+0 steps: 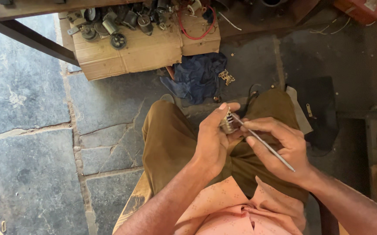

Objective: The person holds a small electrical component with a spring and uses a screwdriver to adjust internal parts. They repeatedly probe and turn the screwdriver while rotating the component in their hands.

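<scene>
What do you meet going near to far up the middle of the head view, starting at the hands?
Right hand with thin metal rod → left hand holding small metal part → dark blue cloth → cardboard box flap → red wire loop.

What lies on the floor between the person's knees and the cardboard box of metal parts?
In the head view, a crumpled dark blue cloth lies on the stone floor there.

the person wears olive-brown trousers and a pale peach shirt with small star-like marks.
</scene>
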